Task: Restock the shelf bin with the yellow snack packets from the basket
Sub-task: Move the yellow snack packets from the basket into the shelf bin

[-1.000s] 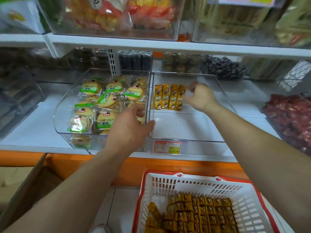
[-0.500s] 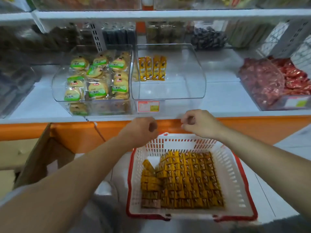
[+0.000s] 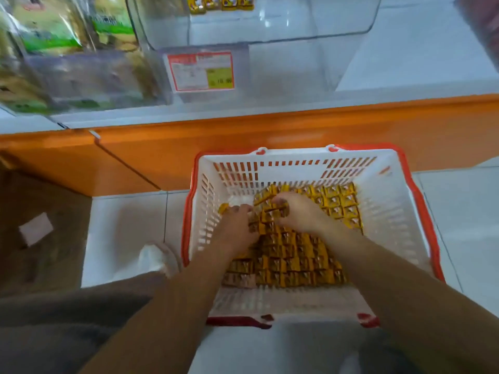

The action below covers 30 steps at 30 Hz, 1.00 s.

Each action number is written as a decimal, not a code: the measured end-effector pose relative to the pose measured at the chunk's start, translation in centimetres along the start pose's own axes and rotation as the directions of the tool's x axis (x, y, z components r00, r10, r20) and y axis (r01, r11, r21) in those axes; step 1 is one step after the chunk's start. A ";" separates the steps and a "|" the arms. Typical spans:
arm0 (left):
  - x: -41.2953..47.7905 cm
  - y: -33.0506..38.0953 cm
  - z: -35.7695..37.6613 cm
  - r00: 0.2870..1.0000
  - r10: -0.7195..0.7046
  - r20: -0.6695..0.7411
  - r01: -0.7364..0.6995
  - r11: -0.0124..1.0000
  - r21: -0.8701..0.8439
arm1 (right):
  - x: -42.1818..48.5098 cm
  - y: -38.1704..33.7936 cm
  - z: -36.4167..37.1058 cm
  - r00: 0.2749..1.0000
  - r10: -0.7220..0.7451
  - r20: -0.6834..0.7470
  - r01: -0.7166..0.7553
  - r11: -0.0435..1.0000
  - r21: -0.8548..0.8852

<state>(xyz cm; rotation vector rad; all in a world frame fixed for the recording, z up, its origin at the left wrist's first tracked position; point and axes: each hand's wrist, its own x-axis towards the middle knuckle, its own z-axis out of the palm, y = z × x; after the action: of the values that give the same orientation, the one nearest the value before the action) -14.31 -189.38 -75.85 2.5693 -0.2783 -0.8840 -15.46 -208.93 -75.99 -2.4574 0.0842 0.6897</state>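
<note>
Head camera looks down steeply. At far left sits a brown cardboard box (image 3: 40, 225), and above it on the shelf a clear bin of green-labelled packs (image 3: 81, 49), blurred. A white shoe (image 3: 159, 259) stands on the tiled floor just left of the basket. The clear shelf bin (image 3: 297, 36) carries a red-framed price label (image 3: 201, 71) on its front, and a row of yellow packets (image 3: 224, 2) shows at its back, cut off by the frame's top. Below the orange shelf base (image 3: 270, 130), the white, red-rimmed basket (image 3: 391, 211) rests on the floor. The left hand (image 3: 237, 228) digs bent fingers into the pile; whether it grips anything cannot be told. The right hand (image 3: 297, 214) curls its fingers round a few yellow snack packets (image 3: 297, 257), which fill the basket's bottom.
</note>
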 end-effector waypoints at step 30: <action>-3.1 7.5 -10.0 0.996 0.067 -0.059 -0.089 0.746 -0.660 | -7.8 -4.8 -9.9 0.998 0.062 0.002 -0.013 0.170 0.985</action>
<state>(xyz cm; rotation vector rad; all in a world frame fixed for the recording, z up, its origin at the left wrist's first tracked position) -10.84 -191.98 -63.72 1.8833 -0.0387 -0.7360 -16.65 -211.12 -62.77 -1.1163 0.4680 0.3565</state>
